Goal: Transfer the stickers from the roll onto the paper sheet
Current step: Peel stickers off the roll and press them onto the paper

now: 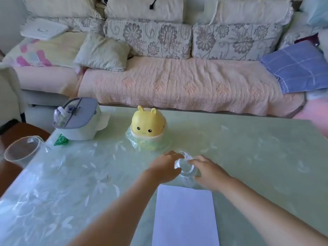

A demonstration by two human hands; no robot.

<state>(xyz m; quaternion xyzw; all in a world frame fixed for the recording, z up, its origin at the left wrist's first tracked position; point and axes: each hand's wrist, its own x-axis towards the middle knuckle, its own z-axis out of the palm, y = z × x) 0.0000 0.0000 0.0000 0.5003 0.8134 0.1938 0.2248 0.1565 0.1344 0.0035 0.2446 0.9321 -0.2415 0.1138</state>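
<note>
Head view, left hand [164, 168], right hand [209, 172], fingers [196, 161] curled round sticker roll [186, 168], paper sheet [184, 215] near

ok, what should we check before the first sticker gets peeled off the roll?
1. Sticker roll held: ok, left hand and right hand grip it from either side.
2. Paper sheet flat, just nearer than the hands: ok.
3. Sheet free for stickers: ok, none visible on it.
4. Loose sticker end found: cannot tell, roll blurred.
5. Yellow toy apart from roll: ok, stands behind it.
</note>
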